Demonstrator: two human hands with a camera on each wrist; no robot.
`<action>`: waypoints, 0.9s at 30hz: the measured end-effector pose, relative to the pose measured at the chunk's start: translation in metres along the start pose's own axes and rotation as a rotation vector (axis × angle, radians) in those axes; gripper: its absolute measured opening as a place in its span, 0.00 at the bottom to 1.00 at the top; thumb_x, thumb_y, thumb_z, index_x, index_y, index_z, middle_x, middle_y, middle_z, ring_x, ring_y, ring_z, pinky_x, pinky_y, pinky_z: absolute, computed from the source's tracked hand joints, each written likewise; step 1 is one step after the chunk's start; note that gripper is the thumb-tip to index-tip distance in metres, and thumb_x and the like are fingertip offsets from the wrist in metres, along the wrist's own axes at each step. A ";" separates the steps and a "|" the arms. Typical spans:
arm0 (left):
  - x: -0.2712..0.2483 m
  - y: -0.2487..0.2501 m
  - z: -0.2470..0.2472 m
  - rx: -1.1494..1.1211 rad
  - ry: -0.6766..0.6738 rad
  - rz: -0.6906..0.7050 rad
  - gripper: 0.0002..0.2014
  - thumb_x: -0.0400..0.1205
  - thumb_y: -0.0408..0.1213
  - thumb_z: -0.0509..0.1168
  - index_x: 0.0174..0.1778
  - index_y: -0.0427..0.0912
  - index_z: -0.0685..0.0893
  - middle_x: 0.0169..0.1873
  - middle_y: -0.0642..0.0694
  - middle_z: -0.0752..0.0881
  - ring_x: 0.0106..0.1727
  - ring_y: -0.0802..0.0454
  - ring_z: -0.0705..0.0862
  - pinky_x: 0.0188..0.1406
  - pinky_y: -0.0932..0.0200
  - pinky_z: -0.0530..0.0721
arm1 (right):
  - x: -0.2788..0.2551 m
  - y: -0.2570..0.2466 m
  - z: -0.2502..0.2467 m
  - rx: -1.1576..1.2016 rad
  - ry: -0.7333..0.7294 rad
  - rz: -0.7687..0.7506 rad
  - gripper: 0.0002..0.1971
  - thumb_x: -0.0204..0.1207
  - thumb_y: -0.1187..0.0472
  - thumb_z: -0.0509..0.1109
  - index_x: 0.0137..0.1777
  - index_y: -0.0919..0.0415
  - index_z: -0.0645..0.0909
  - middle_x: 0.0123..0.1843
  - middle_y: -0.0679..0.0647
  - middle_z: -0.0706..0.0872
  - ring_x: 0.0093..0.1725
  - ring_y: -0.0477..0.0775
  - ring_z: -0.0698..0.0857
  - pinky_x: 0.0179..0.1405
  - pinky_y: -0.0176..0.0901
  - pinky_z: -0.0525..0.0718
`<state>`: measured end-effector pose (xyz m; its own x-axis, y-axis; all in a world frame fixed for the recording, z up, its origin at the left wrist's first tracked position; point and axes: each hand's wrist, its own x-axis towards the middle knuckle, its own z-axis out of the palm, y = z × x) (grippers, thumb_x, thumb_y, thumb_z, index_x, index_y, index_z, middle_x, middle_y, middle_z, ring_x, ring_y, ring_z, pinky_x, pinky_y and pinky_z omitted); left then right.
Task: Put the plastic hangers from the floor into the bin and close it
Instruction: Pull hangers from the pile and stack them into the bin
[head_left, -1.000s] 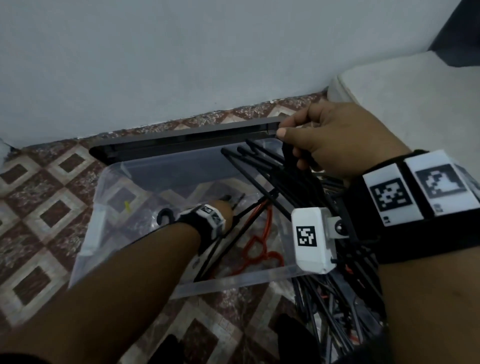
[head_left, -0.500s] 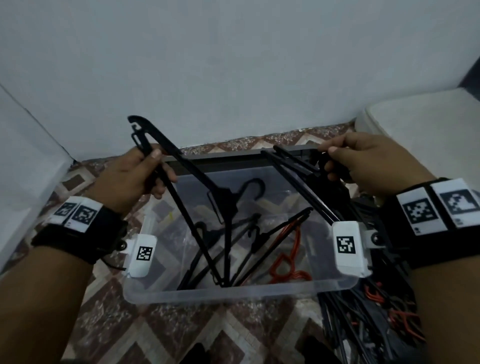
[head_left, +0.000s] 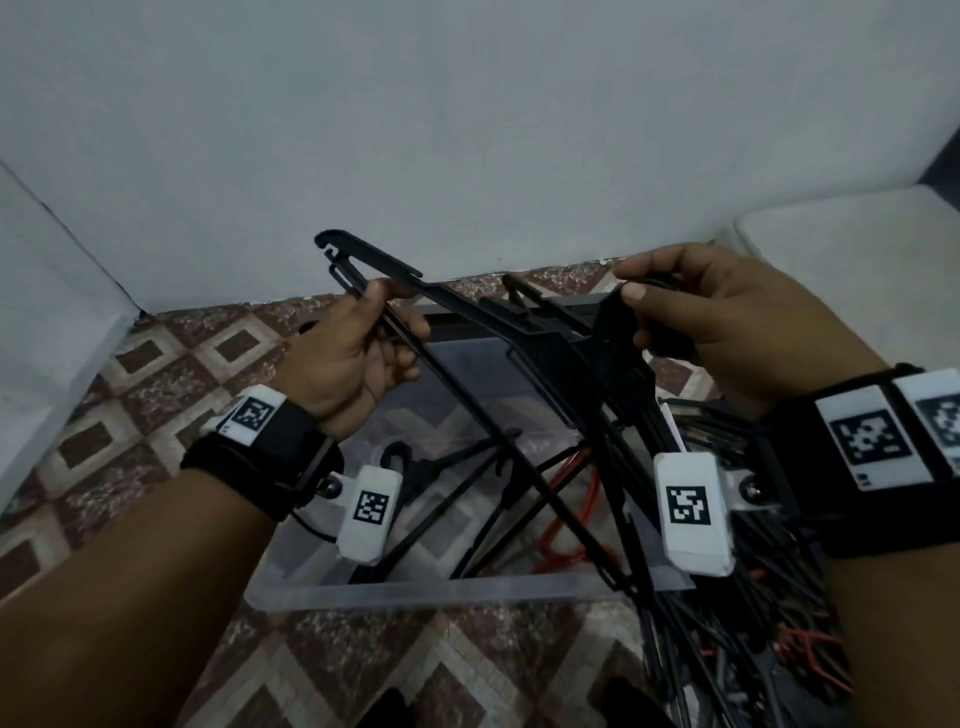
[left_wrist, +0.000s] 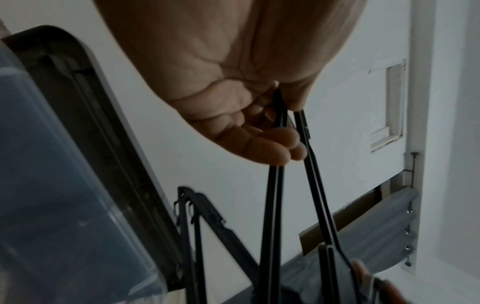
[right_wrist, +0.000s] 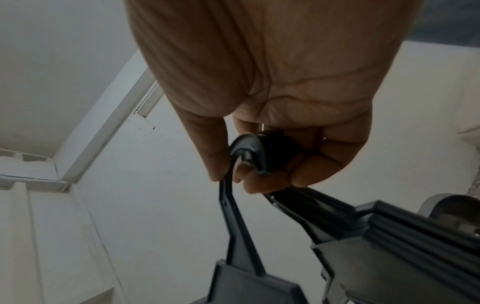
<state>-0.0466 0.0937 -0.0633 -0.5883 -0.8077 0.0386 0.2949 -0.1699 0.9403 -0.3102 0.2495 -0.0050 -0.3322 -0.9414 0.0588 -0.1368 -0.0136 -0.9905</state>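
Note:
A clear plastic bin stands on the tiled floor with several black hangers and a red one lying inside. My left hand grips the thin bars of a black hanger held above the bin; the same bars run down from my curled fingers in the left wrist view. My right hand pinches the hooks of a bunch of black hangers, and the hook sits between thumb and fingers in the right wrist view. The hangers of both hands cross over the bin.
The bin's dark lid leans behind it against the white wall. A heap of black and red hangers lies on the floor at the right. A white cushion sits at the far right, a white panel at the left.
My left hand came up out of the bin holding a black hanger and moved it right, toward the bunch in my right hand. The right hand stayed near the bin's back right corner.

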 end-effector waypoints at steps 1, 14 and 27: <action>0.003 -0.007 0.000 -0.018 0.020 -0.032 0.13 0.84 0.52 0.59 0.54 0.49 0.83 0.39 0.45 0.88 0.27 0.56 0.82 0.29 0.59 0.85 | 0.000 0.000 -0.001 0.007 -0.010 -0.014 0.06 0.77 0.64 0.74 0.49 0.52 0.88 0.37 0.48 0.89 0.31 0.47 0.84 0.31 0.33 0.82; 0.058 -0.154 0.023 1.613 -0.546 -0.528 0.18 0.77 0.65 0.62 0.44 0.53 0.82 0.42 0.53 0.85 0.38 0.56 0.81 0.37 0.63 0.77 | 0.003 0.011 -0.005 -0.382 0.076 -0.032 0.04 0.74 0.57 0.77 0.48 0.49 0.86 0.43 0.48 0.91 0.31 0.46 0.85 0.37 0.43 0.85; 0.109 -0.295 0.093 1.720 -0.529 -0.352 0.22 0.81 0.50 0.66 0.70 0.56 0.69 0.61 0.40 0.81 0.58 0.37 0.82 0.58 0.41 0.83 | 0.016 0.034 -0.033 -0.148 0.261 0.077 0.02 0.72 0.55 0.75 0.42 0.52 0.87 0.27 0.46 0.87 0.28 0.48 0.86 0.35 0.49 0.89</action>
<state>-0.2675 0.1086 -0.3055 -0.6937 -0.5669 -0.4444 -0.6886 0.7029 0.1782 -0.3515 0.2449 -0.0331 -0.5728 -0.8190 0.0334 -0.2303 0.1216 -0.9655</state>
